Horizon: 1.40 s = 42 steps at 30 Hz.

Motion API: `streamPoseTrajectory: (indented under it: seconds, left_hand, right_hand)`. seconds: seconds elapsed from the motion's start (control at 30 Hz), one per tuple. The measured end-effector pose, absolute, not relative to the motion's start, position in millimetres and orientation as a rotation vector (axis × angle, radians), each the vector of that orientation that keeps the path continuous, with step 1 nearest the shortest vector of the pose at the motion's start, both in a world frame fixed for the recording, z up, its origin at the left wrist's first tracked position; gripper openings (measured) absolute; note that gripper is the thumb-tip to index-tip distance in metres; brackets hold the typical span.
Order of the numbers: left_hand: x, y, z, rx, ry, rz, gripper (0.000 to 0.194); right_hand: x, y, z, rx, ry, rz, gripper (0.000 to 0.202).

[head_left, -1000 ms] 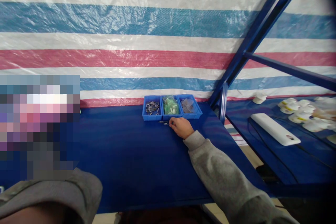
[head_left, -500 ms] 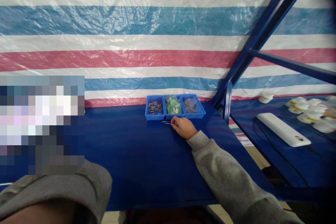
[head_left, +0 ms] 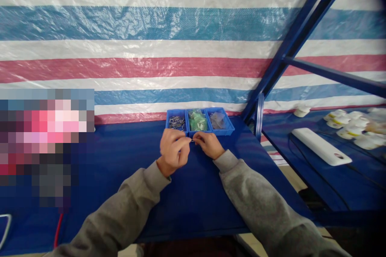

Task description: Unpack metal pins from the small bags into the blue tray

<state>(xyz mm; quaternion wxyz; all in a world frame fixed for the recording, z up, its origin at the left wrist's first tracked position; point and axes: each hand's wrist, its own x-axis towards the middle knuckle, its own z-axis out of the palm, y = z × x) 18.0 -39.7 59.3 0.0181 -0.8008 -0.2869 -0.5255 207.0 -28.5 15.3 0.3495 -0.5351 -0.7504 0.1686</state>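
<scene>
Thin metal piece held between two hands in front of three blue boxes

A thin metal piece (head_left: 192, 141) is pinched by the right hand (head_left: 209, 144), with its near end covered by the thumb and fingers. Only a short length is left visible in the gap between the hands, just in front of the middle box (head_left: 186, 121). The left hand (head_left: 175, 150) is curled, and its thumb and fingertips are set at the opposite end of the piece; whether that end is gripped or merely touched cannot be told. Both hands are held low over a blue table (head_left: 193, 200), and both arms are covered by grey sleeves (head_left: 259, 192).

Three small blue boxes are lined up side by side behind the hands. Many short metal pins (head_left: 176, 122) are heaped in the left box (head_left: 167, 117), whose front is partly hidden by the left hand. The middle box is filled with a green bag (head_left: 197, 121), and clear plastic (head_left: 217, 120) is contained in the right box (head_left: 224, 132).

The back is closed off by a striped sheet (head_left: 181, 24), which is crossed on the right by a blue metal frame (head_left: 271, 72). A white device (head_left: 321, 146) and white round parts (head_left: 350, 122) are laid out on a second table (head_left: 325, 180). The left side is masked by a pixelated patch (head_left: 45, 148), below which a red cord (head_left: 58, 231) is seen.
</scene>
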Motion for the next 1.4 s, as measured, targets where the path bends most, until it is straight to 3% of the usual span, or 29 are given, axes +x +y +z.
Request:
streamPoseTrajectory:
  seconds: [0.4,1.03,1.4]
  left_hand:
    - [32,-18,19,-2.612,-1.060,-1.370,0.022]
    - [35,-4,15,-2.683,-1.177,-1.446,0.020]
    - [37,-7,16,-2.641,-1.190,-1.687,0.017]
  right_hand:
    - [206,-30,22,-1.349,-1.730,0.433,0.025]
    - [202,-28,21,-1.218,-1.605,0.503,0.021]
    - [198,-21,20,-1.223,-1.489,0.579,0.023]
